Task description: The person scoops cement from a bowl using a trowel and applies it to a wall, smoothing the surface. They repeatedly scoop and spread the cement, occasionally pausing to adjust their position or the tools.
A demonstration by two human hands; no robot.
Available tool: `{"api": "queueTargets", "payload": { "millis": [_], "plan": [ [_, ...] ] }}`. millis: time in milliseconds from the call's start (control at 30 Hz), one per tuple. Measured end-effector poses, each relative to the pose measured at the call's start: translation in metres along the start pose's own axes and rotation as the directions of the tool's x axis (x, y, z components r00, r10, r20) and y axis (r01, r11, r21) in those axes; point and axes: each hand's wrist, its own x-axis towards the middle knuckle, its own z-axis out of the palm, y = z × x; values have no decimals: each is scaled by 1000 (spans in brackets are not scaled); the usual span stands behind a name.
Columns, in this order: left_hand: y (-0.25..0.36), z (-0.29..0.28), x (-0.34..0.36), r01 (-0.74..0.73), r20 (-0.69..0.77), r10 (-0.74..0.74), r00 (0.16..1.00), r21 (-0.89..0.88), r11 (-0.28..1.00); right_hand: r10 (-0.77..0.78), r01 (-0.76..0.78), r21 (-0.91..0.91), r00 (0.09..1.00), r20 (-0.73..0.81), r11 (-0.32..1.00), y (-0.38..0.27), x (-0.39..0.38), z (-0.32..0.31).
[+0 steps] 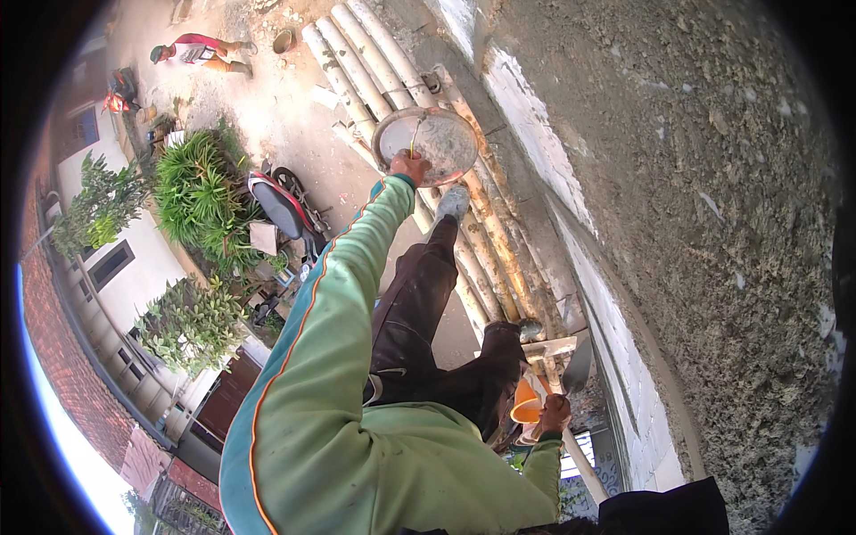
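My left arm reaches out to a round bucket (446,147) standing on bamboo poles, with grey, wet-looking mortar inside. Closed fingers of my left hand (409,167) grip the bucket's thin handle at its near rim. Low in the picture, my right hand (555,412) is closed around a trowel, whose dark grey blade (578,367) points away from me beside the wall. Its handle is mostly hidden in the fist. Directly left of that hand is an orange container (527,403), partly covered; whether the two touch I cannot tell.
My feet stand on a scaffold of bamboo poles (361,76). A rough plastered wall (704,205) rises close on the right, with a pale strip (544,134) along it. Below left are a parked motorbike (283,203), green plants (201,192) and another person (201,52) on the ground.
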Motion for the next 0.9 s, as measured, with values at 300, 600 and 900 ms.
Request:
{"api": "queueTargets", "payload": {
  "millis": [300,600,900],
  "plan": [
    [-39,-101,-32,62,-67,-34,997,467,882,-403,484,-224,855,328,846,-185,34,109],
    [-84,-101,-329,7,316,-140,938,388,921,-115,386,-315,771,627,867,-263,58,301],
    [-70,-48,-325,17,291,-251,923,621,783,-92,365,-211,660,745,907,-231,93,475]
  ]
}}
